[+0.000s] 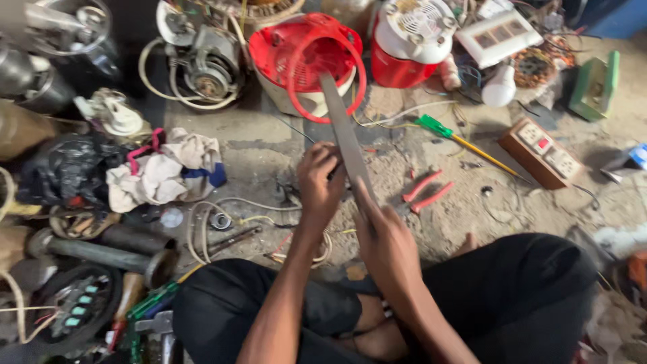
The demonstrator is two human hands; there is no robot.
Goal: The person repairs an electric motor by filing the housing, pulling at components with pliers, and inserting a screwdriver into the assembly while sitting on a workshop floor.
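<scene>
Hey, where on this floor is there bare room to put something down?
Bare concrete floor lies between the rag pile, the red fan guard and the left hand. A dusty patch sits right of the red pliers, below the switchboard box. The left edge and top row are crowded; the right hand holds the flat metal file.

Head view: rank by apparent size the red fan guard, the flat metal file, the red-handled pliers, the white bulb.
1. Red fan guard, largest.
2. Flat metal file, long but narrow; held by the left hand and right hand.
3 and 4. Red-handled pliers and white bulb look alike; I won't rank them.
</scene>
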